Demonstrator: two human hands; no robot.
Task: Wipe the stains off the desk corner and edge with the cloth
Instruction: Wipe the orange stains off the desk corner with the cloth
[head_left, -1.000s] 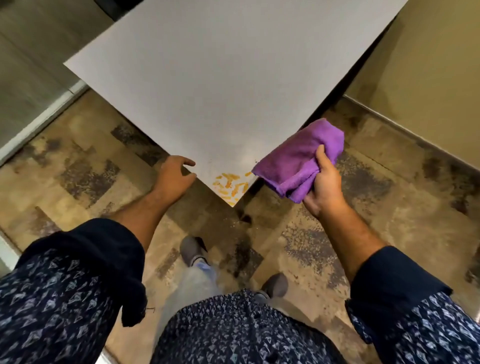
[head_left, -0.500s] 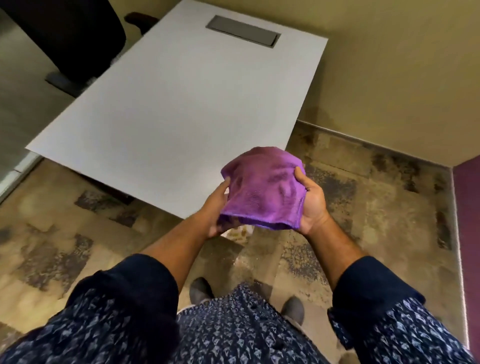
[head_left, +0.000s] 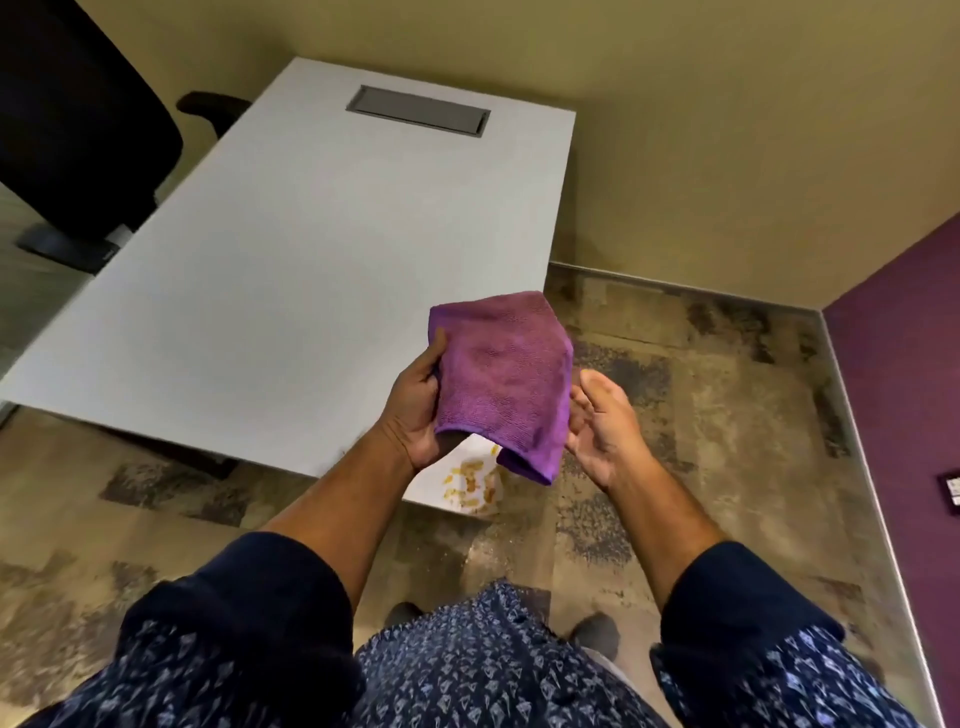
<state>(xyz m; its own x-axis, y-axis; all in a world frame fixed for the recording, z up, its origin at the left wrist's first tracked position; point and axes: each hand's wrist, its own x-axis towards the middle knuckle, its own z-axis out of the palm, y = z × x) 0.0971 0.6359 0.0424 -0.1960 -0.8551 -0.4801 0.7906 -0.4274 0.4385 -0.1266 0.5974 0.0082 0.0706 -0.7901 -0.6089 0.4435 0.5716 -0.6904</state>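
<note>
1. Left hand (head_left: 415, 410) fingers grip purple cloth (head_left: 501, 382), held above tabletop (head_left: 291, 270) near corner.
2. Right hand (head_left: 602, 434) beside cloth, fingers spread wide, holding nothing.
3. Orange stains (head_left: 470, 486) on tabletop corner, under cloth.

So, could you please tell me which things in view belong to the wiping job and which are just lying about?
Belongs to the job:
purple cloth, in the left hand
right hand, open beside the cloth
orange stains on the near desk corner
white desk

Just lying about:
black office chair
grey cable hatch in the desktop
</note>
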